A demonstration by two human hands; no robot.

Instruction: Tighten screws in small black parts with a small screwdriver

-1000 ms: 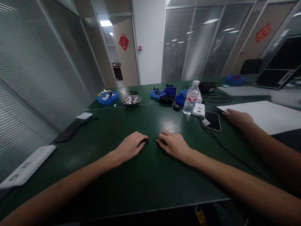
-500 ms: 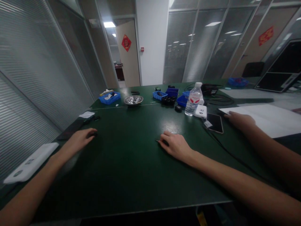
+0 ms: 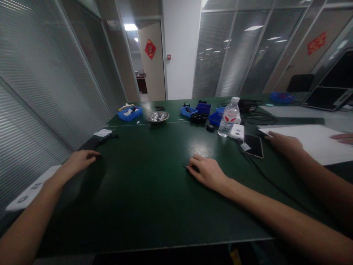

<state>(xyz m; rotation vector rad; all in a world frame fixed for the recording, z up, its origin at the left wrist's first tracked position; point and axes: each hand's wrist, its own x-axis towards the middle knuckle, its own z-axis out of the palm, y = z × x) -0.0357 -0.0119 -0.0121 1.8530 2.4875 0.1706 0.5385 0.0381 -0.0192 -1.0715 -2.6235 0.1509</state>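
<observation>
My left hand [image 3: 80,161] rests far out at the left edge of the green table [image 3: 154,198], fingers curled over a small dark piece that barely shows. It lies just in front of a flat black slab [image 3: 88,143]. My right hand [image 3: 207,171] sits mid-table, fingers closed around a small dark thing whose thin tip [image 3: 184,166] pokes out to the left. What each piece is I cannot make out.
A co-worker's hand [image 3: 284,143] lies on the right by a phone [image 3: 254,145] and a white sheet [image 3: 309,140]. At the back stand a water bottle [image 3: 228,117], blue bins [image 3: 129,113], a metal bowl [image 3: 157,117] and cables. A white device [image 3: 30,189] lies front left.
My left hand has swept from beside my right hand out to the table's left edge, carrying its small dark piece. My right hand has stayed put. The view has shifted a little.
</observation>
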